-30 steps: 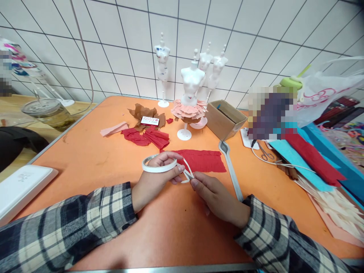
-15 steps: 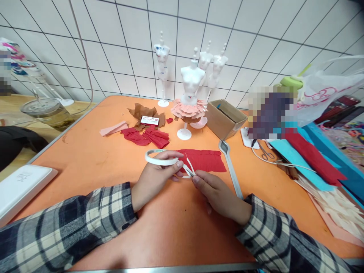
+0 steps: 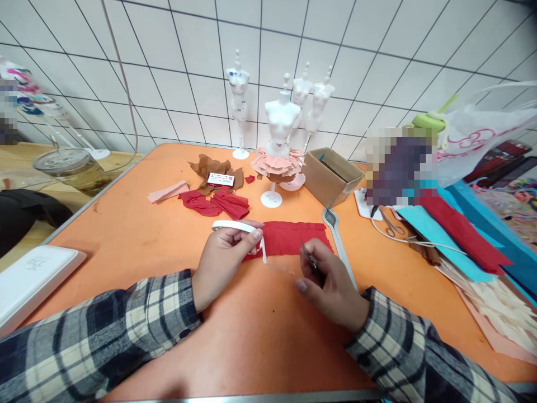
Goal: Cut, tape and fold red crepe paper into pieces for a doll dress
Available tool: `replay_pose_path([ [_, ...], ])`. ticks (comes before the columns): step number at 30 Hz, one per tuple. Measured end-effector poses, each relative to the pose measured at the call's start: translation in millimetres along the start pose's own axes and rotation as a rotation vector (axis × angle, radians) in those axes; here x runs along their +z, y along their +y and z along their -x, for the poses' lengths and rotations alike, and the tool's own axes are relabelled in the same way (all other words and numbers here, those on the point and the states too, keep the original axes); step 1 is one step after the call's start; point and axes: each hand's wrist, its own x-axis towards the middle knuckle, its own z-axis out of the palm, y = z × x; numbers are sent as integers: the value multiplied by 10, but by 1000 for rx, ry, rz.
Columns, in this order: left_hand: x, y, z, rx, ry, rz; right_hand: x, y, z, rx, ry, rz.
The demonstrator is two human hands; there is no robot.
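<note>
My left hand (image 3: 222, 260) grips a white roll of tape (image 3: 233, 226) just above the orange table (image 3: 138, 235), with a short white strip hanging from the roll. My right hand (image 3: 329, 282) is closed in a pinch, with a thin, nearly clear length of tape stretching from it toward the roll. A strip of pleated red crepe paper (image 3: 293, 238) lies flat just beyond both hands.
A white doll mannequin in a pink ruffled skirt (image 3: 279, 151) stands behind, with three bare mannequins by the tiled wall. Red, brown and pink paper scraps (image 3: 213, 196), a small cardboard box (image 3: 331, 173), a white ruler (image 3: 340, 246), scissors (image 3: 392, 224) and stacked coloured paper (image 3: 461, 235) lie around. A white case (image 3: 33, 277) sits left.
My right hand has pulled away to the right and toward me, drawing tape off the roll. My left hand has tipped the roll flatter.
</note>
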Motion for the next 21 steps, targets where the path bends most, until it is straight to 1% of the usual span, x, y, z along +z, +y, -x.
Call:
replay_pose_path([
  [1,8,0,8,6,-1,-14,-1,-4,2,8,48,20],
  [2,15,5,18,7,-11,-25,4,-9,1,22,66,43],
  [5,32,39,50,2,-55,-42,38,-22,-7,26,-3,105],
  [7,40,61,73,14,-75,-46,72,-26,-11,10,-61,99],
  [9,48,67,92,29,-85,-60,111,-28,-11,14,-81,82],
  [14,80,55,119,-12,-159,-29,203,-25,-26,67,-18,115],
  [18,107,78,124,9,-121,-36,196,-38,-40,78,4,101],
  [21,128,88,137,-38,-121,-36,179,-46,-42,75,3,36],
])
